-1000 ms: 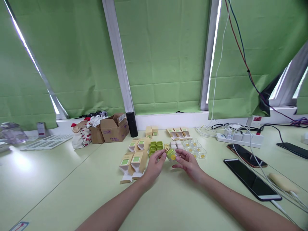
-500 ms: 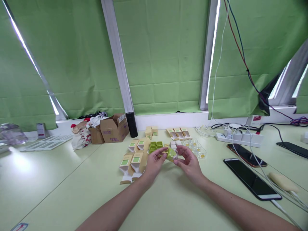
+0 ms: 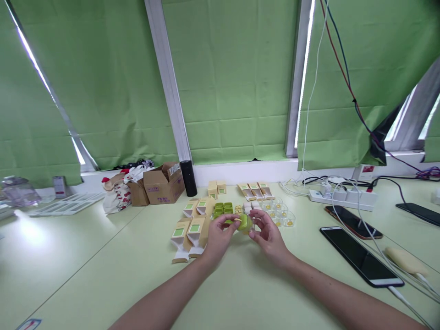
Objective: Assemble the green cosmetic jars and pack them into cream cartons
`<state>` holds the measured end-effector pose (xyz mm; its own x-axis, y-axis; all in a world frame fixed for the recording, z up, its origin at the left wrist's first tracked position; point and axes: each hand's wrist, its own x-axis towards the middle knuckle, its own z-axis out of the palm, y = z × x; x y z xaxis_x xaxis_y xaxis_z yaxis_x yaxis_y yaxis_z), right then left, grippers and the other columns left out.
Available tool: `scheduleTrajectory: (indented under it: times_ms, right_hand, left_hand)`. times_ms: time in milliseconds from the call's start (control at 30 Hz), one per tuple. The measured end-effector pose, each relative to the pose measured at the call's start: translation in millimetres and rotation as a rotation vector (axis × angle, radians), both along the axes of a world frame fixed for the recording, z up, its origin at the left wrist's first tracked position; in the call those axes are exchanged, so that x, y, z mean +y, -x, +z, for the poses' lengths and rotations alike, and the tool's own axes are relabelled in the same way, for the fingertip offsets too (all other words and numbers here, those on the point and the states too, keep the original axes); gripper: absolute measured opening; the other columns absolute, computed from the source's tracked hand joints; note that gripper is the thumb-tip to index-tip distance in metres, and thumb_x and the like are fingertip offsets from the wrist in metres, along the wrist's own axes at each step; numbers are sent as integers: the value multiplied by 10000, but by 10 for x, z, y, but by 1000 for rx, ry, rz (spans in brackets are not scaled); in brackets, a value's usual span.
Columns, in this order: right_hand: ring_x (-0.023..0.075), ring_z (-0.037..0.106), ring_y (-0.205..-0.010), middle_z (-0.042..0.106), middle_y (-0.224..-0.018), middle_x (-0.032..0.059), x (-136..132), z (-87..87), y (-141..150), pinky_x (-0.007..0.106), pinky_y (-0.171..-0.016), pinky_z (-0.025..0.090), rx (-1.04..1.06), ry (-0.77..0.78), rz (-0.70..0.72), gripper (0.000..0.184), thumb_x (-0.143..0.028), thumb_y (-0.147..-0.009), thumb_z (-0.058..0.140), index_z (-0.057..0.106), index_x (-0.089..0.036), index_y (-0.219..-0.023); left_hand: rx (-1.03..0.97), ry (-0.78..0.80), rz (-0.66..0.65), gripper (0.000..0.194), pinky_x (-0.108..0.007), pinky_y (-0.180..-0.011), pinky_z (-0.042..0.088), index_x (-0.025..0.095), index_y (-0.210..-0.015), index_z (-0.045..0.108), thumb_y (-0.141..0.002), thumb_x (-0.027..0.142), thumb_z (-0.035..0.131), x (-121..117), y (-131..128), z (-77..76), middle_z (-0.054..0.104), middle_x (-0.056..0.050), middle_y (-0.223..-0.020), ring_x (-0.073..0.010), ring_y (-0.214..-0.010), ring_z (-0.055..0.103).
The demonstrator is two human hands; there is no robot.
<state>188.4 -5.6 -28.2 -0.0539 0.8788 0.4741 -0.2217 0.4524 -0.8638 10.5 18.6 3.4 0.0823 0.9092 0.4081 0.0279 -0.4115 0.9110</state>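
A small green and clear container (image 3: 245,223) is between my two hands above the table. My left hand (image 3: 221,234) pinches its green side, where a small pale yellow piece shows by the thumb. The fingers of my right hand (image 3: 269,234) curl around its clear side and cover much of it. Several green cups (image 3: 223,207) stand just behind my left hand. Small yellow pieces (image 3: 238,209) and white pieces (image 3: 247,206) lie behind the container. Beyond my right hand are several clear cups (image 3: 281,213) with yellow bits in them.
Opened kraft boxes (image 3: 195,229) stand left of my hands, with more kraft boxes (image 3: 255,191) behind. Phones (image 3: 360,255), cables and a power strip (image 3: 342,198) occupy the right. A cardboard box (image 3: 164,185) and a black cylinder (image 3: 188,178) stand at the back left.
The container has turned between my hands, so more of its green part faces me and less of its clear part shows. Both hands stay in nearly the same place.
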Motion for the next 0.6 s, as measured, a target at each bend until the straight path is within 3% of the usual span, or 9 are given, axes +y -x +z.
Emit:
scheduleTrajectory:
  times_ms: [267,600]
  right_hand:
    - [266,552,-1244,532,-1373,80,-8,-71,20,349,-808,585,-89,58,39,560,-239,-794,775,546,-344,-1294]
    - [271,549,-1296,579,-1377,60,-15,-23,-4,432,-978,551,-238,23,-86,559,-217,-806,737,556,-347,-1318]
  left_hand:
    - [172,-206,78,52,-403,-916,547,233,-861,792,-847,265,754,-77,-20,-21,790,-80,-1015,-256,-1008,710]
    - [329,-410,119,110,-464,-999,487,259,-867,751,-941,245,671,-194,-18,42,780,-68,-1071,-290,-1141,596]
